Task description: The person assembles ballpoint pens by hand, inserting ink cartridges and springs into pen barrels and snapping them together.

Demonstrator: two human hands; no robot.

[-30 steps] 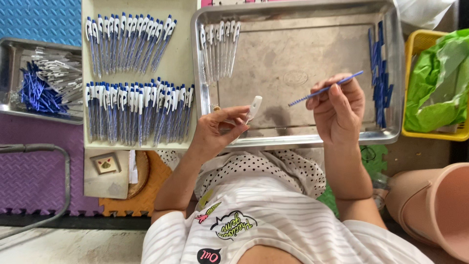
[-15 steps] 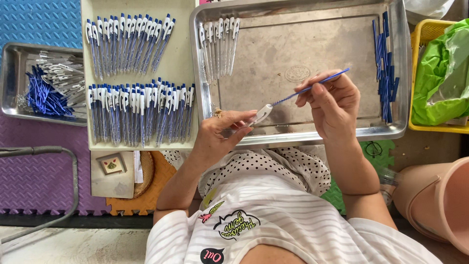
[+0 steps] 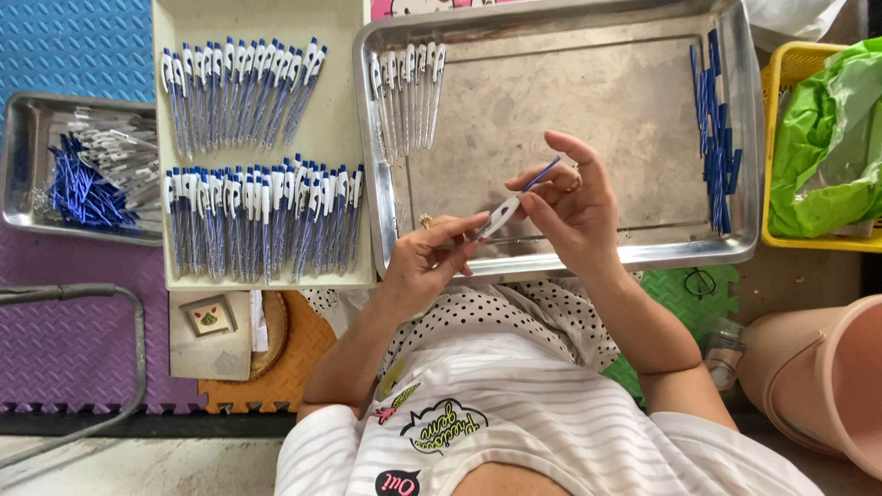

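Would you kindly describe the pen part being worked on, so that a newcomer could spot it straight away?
Start at the large metal tray in the middle. Over its near rim, the left hand and right hand meet on one white barrel with a thin blue refill sticking out. Unlike the white barrels lying in a row on the tray, it is held in the air.

Blue-and-white pens (image 3: 262,220) are laid in a cream tray (image 3: 354,138); a grey steel tray (image 3: 588,101), yellow basket (image 3: 781,73) and purple mat (image 3: 64,321) are seen.
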